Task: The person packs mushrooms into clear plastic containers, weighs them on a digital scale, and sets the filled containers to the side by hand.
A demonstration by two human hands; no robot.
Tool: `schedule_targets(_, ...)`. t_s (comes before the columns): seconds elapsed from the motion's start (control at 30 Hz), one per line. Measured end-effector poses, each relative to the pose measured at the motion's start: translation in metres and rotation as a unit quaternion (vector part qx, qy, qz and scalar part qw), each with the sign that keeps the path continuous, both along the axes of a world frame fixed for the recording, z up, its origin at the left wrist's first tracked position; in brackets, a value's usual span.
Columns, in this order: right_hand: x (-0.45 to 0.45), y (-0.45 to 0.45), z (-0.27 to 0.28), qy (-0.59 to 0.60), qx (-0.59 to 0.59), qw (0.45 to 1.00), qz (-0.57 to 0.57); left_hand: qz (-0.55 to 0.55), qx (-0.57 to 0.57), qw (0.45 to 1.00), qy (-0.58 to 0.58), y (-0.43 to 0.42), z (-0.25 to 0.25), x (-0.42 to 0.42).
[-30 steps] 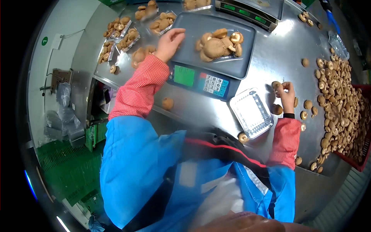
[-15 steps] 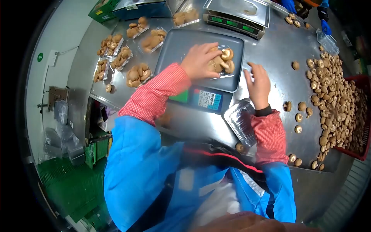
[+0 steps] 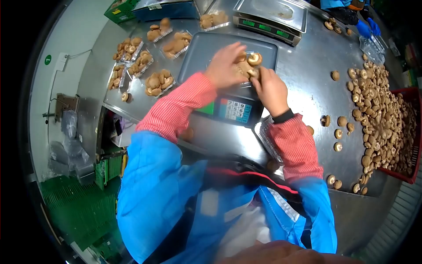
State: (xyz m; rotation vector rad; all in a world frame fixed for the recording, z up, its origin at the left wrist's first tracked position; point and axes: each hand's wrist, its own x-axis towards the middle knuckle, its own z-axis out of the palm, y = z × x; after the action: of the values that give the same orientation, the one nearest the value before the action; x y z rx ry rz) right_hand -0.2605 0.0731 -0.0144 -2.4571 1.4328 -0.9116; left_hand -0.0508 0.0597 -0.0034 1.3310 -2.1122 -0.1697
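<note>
Brown shiitake mushrooms [image 3: 254, 58] sit in a clear plastic tray on the grey pan of a scale [image 3: 200, 50]. My left hand [image 3: 225, 67] is at their left side, slightly blurred, with thumb and fingers spread around them. From the right, my right hand [image 3: 271, 91] reaches over the pan, its thumb and fingertips closed on a mushroom [image 3: 252, 73] at the near right of the tray. An empty clear tray [image 3: 266, 138] lies by the scale's keypad [image 3: 235, 110], partly under my right forearm.
Several filled mushroom trays [image 3: 159, 82] stand on the left of the steel table. A second scale [image 3: 270, 20] is at the back. A large mushroom heap [image 3: 380, 114] spills from a red crate [image 3: 413, 167] at right. Another person's blue-gloved hand [image 3: 369, 28] holds a clear tray [image 3: 372, 49].
My right hand has moved left and inward, from beside the scale to the mushrooms. My left hand has shifted slightly at their left side. The other person's gloved hands have moved near the far tray.
</note>
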Motion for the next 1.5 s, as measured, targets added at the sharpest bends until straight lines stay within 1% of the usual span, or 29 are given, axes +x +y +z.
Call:
schedule_targets(0.07,-0.025,0.018,0.002,-0.069,0.011,0.997,-0.031,0.068,0.024,0.991,0.114,0.017,-0.002,0.018)
schedule_targets(0.1,-0.041,0.029,0.000,-0.084,0.022,0.994,-0.060,0.127,0.000,0.987,0.101,0.027,-0.006,0.028)
schedule_targets(0.17,-0.079,0.060,-0.018,-0.048,0.065,0.995,-0.062,0.232,0.106,0.954,0.155,0.050,-0.012,0.043)
schedule_targets(0.27,-0.106,0.118,-0.030,0.056,0.194,0.979,-0.014,0.231,0.213,0.947,0.066,0.064,-0.058,0.068)
schedule_targets(0.3,-0.108,0.134,-0.037,0.086,0.214,0.973,0.014,0.217,0.237,0.942,0.097,0.066,-0.056,0.067)
schedule_targets(0.37,-0.102,0.162,-0.048,0.078,0.167,0.982,0.033,0.186,0.283,0.927,0.160,0.064,-0.053,0.056)
schedule_targets(0.4,-0.097,0.167,-0.046,0.073,0.163,0.984,0.026,0.188,0.306,0.921,0.148,0.059,-0.050,0.052)
schedule_targets(0.43,-0.095,0.170,-0.046,0.082,0.151,0.985,0.026,0.199,0.354,0.881,0.241,0.057,-0.045,0.050)
schedule_targets(0.5,-0.093,0.172,-0.045,0.098,0.124,0.987,0.023,0.209,0.435,0.771,0.416,0.051,-0.029,0.044)
schedule_targets(0.53,-0.092,0.172,-0.045,0.112,0.095,0.989,0.033,0.202,0.435,0.757,0.444,0.046,-0.029,0.044)
schedule_targets(0.63,-0.099,0.170,-0.053,0.110,0.092,0.988,0.059,0.215,0.427,0.699,0.532,0.038,-0.021,0.050)
schedule_targets(0.73,-0.099,0.168,-0.047,0.094,0.104,0.988,0.069,0.180,0.407,0.655,0.610,0.017,-0.008,0.068)
schedule_targets(0.8,-0.100,0.167,-0.050,0.088,0.114,0.987,0.075,0.174,0.347,0.676,0.627,-0.012,-0.005,0.088)
schedule_targets(0.9,-0.093,0.169,-0.046,0.087,0.137,0.986,0.031,0.179,0.223,0.699,0.656,-0.074,0.005,0.119)
schedule_targets(0.93,-0.092,0.169,-0.049,0.111,0.128,0.985,0.020,0.167,0.195,0.697,0.670,-0.109,-0.015,0.147)
schedule_targets(0.97,-0.089,0.168,-0.047,0.113,0.134,0.984,0.011,0.188,0.136,0.700,0.676,-0.125,-0.002,0.149)
schedule_targets(1.03,-0.084,0.167,-0.040,0.117,0.145,0.982,-0.013,0.211,0.152,0.729,0.633,-0.180,-0.017,0.193)
schedule_targets(1.07,-0.084,0.168,-0.040,0.111,0.129,0.985,-0.012,0.248,0.147,0.783,0.550,-0.200,-0.018,0.206)
schedule_targets(1.1,-0.084,0.170,-0.043,0.122,0.139,0.982,-0.028,0.341,0.184,0.902,0.190,-0.209,-0.005,0.215)
schedule_targets(1.13,-0.082,0.171,-0.043,0.128,0.130,0.982,-0.036,0.389,0.189,0.897,-0.097,-0.217,0.009,0.220)
schedule_targets(1.17,-0.081,0.172,-0.043,0.135,0.123,0.982,-0.044,0.400,0.192,0.871,-0.214,-0.222,0.017,0.222)
schedule_targets(1.2,-0.079,0.171,-0.039,0.138,0.128,0.981,-0.045,0.413,0.207,0.864,-0.203,-0.227,0.023,0.225)
schedule_targets(1.27,-0.069,0.168,-0.020,0.129,0.155,0.978,-0.058,0.424,0.190,0.863,-0.198,-0.274,-0.022,0.263)
schedule_targets(1.33,-0.069,0.167,-0.025,0.130,0.176,0.973,-0.072,0.463,0.287,0.838,-0.025,-0.293,-0.015,0.259)
schedule_targets(1.37,-0.072,0.169,-0.031,0.125,0.161,0.977,-0.068,0.425,0.222,0.831,0.282,-0.298,-0.021,0.246)
schedule_targets(1.4,-0.074,0.169,-0.033,0.120,0.146,0.980,-0.063,0.345,0.137,0.740,0.561,-0.304,-0.035,0.235)
schedule_targets(1.43,-0.074,0.169,-0.032,0.114,0.131,0.983,-0.059,0.230,0.042,0.574,0.785,-0.307,-0.047,0.226)
schedule_targets(1.47,-0.074,0.169,-0.027,0.102,0.123,0.986,-0.048,0.187,0.093,0.593,0.778,-0.304,-0.057,0.224)
schedule_targets(1.5,-0.070,0.165,-0.015,0.089,0.115,0.989,-0.036,0.213,0.117,0.609,0.755,-0.288,-0.046,0.194)
